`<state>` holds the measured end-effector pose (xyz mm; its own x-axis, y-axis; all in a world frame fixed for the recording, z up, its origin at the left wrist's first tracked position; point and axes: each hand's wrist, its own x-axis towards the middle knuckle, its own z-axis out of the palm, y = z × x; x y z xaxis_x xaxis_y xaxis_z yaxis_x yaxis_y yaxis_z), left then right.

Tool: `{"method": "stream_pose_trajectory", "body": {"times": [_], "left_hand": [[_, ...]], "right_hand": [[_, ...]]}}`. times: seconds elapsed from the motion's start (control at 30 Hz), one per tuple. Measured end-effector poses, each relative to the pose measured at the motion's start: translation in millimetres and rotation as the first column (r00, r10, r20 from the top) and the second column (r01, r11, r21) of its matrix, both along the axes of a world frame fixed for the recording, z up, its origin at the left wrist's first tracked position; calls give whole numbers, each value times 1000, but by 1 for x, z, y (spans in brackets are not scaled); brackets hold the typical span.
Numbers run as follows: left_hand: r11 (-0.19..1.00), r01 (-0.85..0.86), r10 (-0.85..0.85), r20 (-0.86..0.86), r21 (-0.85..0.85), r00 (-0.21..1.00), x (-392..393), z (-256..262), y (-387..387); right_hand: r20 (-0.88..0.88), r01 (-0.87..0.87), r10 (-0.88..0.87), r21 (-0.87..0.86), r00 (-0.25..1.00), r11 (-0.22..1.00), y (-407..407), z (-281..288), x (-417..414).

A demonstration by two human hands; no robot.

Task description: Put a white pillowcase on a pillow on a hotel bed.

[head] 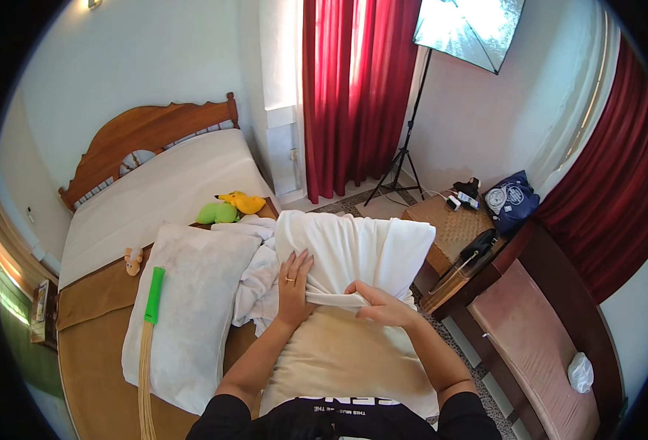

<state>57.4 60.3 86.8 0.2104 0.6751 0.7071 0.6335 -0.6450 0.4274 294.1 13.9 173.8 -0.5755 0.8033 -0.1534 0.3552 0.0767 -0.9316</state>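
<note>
Before me a pillow (pixel 351 346) with a yellowish-tan surface lies against my black shirt. A white pillowcase (pixel 357 247) covers its far part. My left hand (pixel 295 283), with a ring on one finger, holds the case at the left edge of its opening; the fingers lie over the cloth and the thumb is hidden. At the right, my right hand (pixel 382 305) pinches the folded hem (pixel 335 300) between thumb and fingers. The near end of the pillow is bare.
On the bed (pixel 93 352) lie a stained white pillow (pixel 192 297), a green-handled stick broom (pixel 153 297), rumpled white cloth (pixel 258 286) and several plush toys (pixel 247 202). Rightward stand a woven-top table (pixel 456 225), a pink-cushioned bench (pixel 538 335) and a light stand (pixel 406 143).
</note>
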Motion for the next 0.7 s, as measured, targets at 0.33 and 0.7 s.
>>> {"method": "stream_pose_trajectory", "body": {"times": [0.33,0.7], "left_hand": [[985,166,-164,-33,45,986,34,12,-6],[952,303,-293,-156,40,943,47,13,-41]], "right_hand": [[26,379,-475,566,879,732,-2,-42,32],[-134,271,-809,962,572,32,42,-96,86]]}}
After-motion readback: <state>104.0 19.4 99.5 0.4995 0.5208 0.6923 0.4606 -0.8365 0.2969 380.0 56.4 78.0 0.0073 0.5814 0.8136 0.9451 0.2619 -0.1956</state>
